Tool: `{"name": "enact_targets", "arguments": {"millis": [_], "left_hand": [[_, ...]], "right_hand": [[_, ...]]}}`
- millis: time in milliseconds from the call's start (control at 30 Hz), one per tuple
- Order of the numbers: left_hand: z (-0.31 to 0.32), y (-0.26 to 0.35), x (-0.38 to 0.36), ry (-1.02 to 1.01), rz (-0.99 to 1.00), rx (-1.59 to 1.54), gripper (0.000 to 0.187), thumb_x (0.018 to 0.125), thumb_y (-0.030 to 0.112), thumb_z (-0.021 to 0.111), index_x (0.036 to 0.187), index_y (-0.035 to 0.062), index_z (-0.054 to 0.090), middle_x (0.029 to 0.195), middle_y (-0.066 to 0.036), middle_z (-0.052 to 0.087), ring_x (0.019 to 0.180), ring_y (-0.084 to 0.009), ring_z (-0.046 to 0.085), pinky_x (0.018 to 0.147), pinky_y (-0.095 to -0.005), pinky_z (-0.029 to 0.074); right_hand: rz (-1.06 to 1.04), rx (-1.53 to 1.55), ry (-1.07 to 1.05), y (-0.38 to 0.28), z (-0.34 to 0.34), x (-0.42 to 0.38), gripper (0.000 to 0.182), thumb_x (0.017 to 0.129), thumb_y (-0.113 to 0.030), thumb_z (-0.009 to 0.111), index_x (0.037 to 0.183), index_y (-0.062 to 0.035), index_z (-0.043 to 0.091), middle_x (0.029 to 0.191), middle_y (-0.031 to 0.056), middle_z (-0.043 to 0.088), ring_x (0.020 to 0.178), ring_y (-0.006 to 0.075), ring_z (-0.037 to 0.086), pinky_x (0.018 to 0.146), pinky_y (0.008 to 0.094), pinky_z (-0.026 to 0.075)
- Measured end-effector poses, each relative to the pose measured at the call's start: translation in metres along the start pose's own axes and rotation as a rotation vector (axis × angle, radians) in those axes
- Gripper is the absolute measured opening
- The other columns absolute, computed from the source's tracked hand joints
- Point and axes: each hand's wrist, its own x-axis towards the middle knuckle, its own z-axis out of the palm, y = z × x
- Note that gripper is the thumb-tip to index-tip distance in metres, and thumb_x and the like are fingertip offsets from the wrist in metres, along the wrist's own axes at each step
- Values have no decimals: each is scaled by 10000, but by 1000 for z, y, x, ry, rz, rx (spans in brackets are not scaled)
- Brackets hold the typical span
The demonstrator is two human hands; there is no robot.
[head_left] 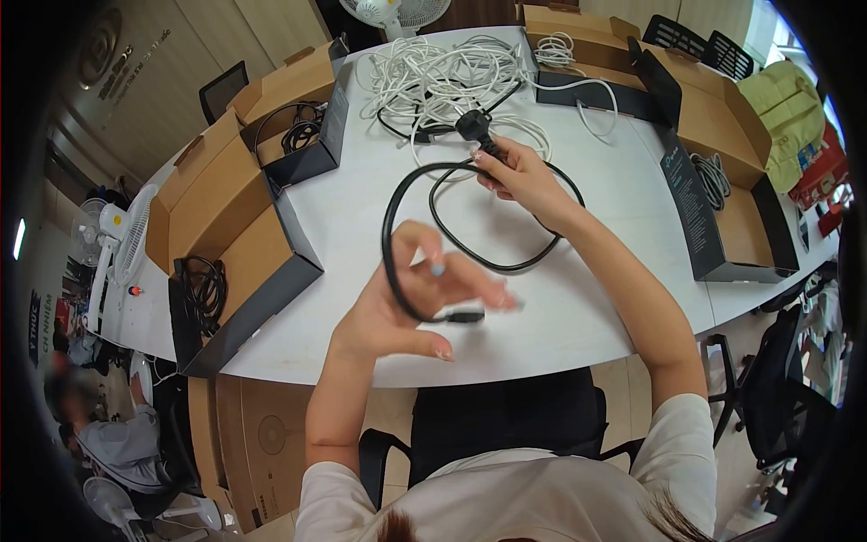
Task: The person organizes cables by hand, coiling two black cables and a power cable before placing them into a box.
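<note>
My right hand (519, 183) is closed around a black power cord (492, 265) just below its plug (472, 125), over the white table. The cord hangs from this grip in loops, one resting on or just above the tabletop. Nearer to me, my left hand (411, 285) has its fingers apart and slightly blurred. One curve of the cord crosses in front of that hand, and the cord's small black end connector (465, 317) sticks out by the fingers. Whether the left hand touches the cord is hard to make out.
A tangled heap of white cables (442, 77) lies at the table's back. Open boxes hold black cords (204, 294) on the left, and white cable (555, 50) and grey cable (712, 179) on the right. A white fan (393, 14) stands behind. A person (117, 434) sits at lower left.
</note>
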Motion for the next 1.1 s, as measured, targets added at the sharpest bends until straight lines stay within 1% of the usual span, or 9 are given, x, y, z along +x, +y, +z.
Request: {"name": "enact_targets", "arguments": {"millis": [33, 133, 300, 400, 567, 733, 833, 967, 1100], "left_hand": [[10, 6, -2, 49, 36, -40, 595, 698, -53, 699, 1049, 215, 301, 876, -62, 543, 868, -337, 594, 951, -650, 311], [18, 17, -8, 235, 330, -330, 620, 745, 7, 689, 1160, 156, 253, 792, -59, 502, 666, -255, 601, 719, -510, 525], [25, 46, 8, 725, 729, -24, 391, 904, 140, 532, 1195, 112, 271, 942, -95, 568, 507, -120, 520, 543, -266, 485], [-6, 68, 17, 1067, 1176, 1082, 271, 942, 128, 454, 1167, 92, 307, 951, -142, 602, 455, -86, 487, 467, -174, 401], [-30, 70, 11, 860, 643, 1272, 205, 930, 90, 460, 1111, 92, 363, 867, -130, 626, 427, -64, 435, 422, -185, 374], [-45, 54, -4, 755, -155, 1399, 179, 957, 162, 413, 950, 26, 529, 702, -89, 640, 449, -99, 495, 437, -239, 384], [-47, 41, -12, 524, -399, 1445, 256, 960, 219, 384, 917, 40, 562, 674, -85, 637, 454, -113, 491, 452, -272, 397], [-15, 43, 3, 439, -913, 1128, 355, 930, 316, 398, 926, 25, 601, 644, -94, 637, 441, -125, 486, 481, -274, 405], [-4, 29, 5, 36, -1028, 821, 288, 860, 256, 522, 889, -2, 646, 475, -39, 555, 378, -70, 432, 426, -239, 354]], "right_hand": [[-29, -34, 1, 4, 1, -1, 202, 921, -296, 521, 868, -101, 523, 648, -61, 475, 543, 0, 360, 467, 163, 265], [-87, -114, -57, 7, 9, -3, 201, 931, -260, 503, 850, -78, 531, 639, -58, 473, 538, 10, 369, 460, 175, 278], [-115, -373, -221, 10, 18, -11, 241, 912, -256, 515, 857, -22, 538, 582, 41, 510, 526, 133, 452, 513, 284, 357], [-186, -572, -239, 20, 12, -14, 265, 905, -277, 515, 871, -15, 528, 607, 123, 544, 545, 259, 511, 543, 362, 388], [-345, -757, -33, 21, 7, -11, 306, 897, -337, 511, 883, -31, 524, 628, 179, 539, 580, 345, 524, 553, 413, 387], [-407, -524, 198, 3, -4, -11, 225, 892, -250, 554, 896, -27, 528, 556, 86, 478, 479, 184, 416, 482, 307, 327], [-482, -404, 308, -4, -13, -8, 192, 894, -212, 559, 893, -22, 534, 538, 25, 451, 481, 96, 364, 459, 259, 291], [-454, -293, 348, -15, -21, -11, 181, 906, -191, 549, 891, -12, 526, 531, 5, 445, 485, 56, 343, 445, 234, 269], [-501, -179, 334, -27, -17, -18, 194, 911, -206, 547, 876, -16, 518, 540, -14, 452, 481, 42, 332, 435, 221, 259]]}}
